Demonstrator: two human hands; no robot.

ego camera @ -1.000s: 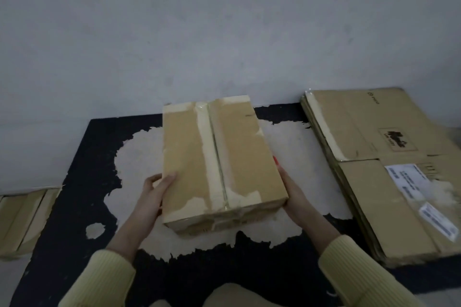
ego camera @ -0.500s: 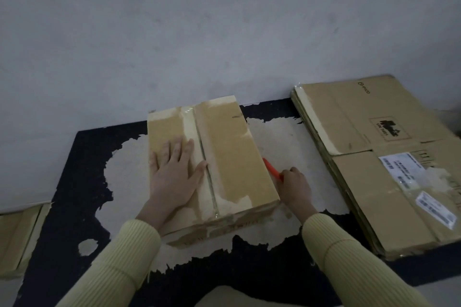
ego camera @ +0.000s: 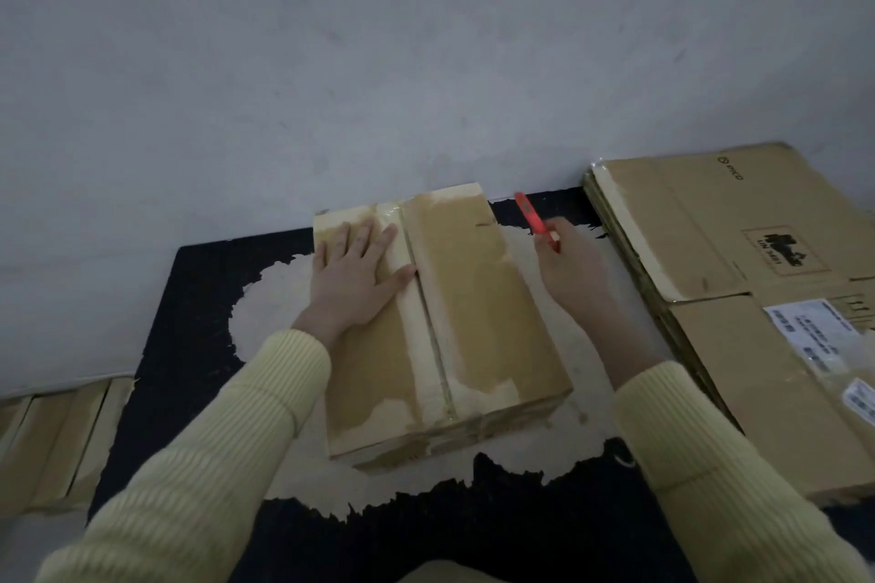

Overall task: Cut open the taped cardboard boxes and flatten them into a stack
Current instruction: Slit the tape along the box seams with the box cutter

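One taped, rectangular cardboard box [ego camera: 440, 322] lies under the flat, open-fingered left hand [ego camera: 355, 275]; at three o'clock the right hand [ego camera: 573, 270] grips one red cutter [ego camera: 535, 220]

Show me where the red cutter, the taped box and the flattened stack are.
red cutter [ego camera: 532, 218], head view, on its handle.
taped box [ego camera: 478, 308], head view, on its top right flap.
flattened stack [ego camera: 700, 223], head view, on the top sheet.
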